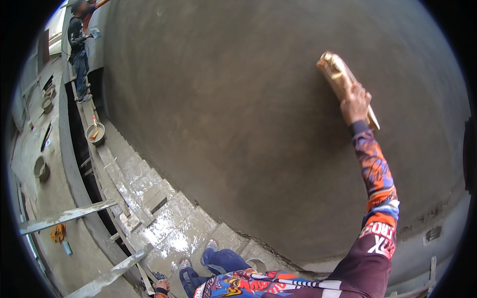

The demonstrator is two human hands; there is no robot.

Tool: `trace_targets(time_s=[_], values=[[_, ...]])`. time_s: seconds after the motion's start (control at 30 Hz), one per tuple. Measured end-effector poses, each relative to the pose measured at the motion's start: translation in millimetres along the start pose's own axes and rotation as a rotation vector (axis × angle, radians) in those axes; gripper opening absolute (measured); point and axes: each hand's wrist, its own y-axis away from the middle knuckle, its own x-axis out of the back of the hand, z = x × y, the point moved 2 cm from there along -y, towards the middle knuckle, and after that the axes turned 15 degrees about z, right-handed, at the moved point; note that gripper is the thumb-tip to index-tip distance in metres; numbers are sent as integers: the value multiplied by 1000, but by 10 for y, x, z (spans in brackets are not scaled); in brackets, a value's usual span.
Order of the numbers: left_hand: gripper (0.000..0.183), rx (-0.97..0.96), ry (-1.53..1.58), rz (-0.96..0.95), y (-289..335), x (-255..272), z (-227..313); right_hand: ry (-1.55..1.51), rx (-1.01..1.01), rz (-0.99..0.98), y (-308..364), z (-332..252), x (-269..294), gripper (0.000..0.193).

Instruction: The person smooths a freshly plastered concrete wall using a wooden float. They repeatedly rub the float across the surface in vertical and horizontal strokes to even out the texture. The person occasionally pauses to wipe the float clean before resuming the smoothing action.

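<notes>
My right hand (356,103) is closed around the grip of a long wooden float (332,72). It holds the float up against the grey wet-plastered wall (228,109), at the upper right, with that arm stretched out. The float is tilted, its upper end leaning left. Low at the bottom edge, my left hand (162,285) hangs by my leg with fingers curled. Something small and dark shows at its fingers, too small and unclear to name.
Below me lie wet scaffold planks (174,223). Farther along stands a bucket (95,134) with a brush in it. Another person (79,54) stands on the planks at the far left. Metal bars (69,217) cross at lower left; another bucket (41,169) sits on the ledge beyond a gap.
</notes>
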Motion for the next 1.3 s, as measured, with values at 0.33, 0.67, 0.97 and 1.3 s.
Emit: trace_targets(time_s=[0.33, 0.67, 0.97, 1.3], values=[[20, -539, 149, -96, 365, -1658, 911, -313, 197, -30, 717, -1620, -557, 65], [17, -562, -224, 111, -554, -697, 247, -65, -67, -84, -720, -733, -276, 69], [24, -869, 205, 39, -541, -1484, 478, -243, 191, -189, 485, -1161, -171, 70], [16, -537, 200, -196, -714, -1959, 170, -106, 162, -73, -652, -2044, -652, 59]])
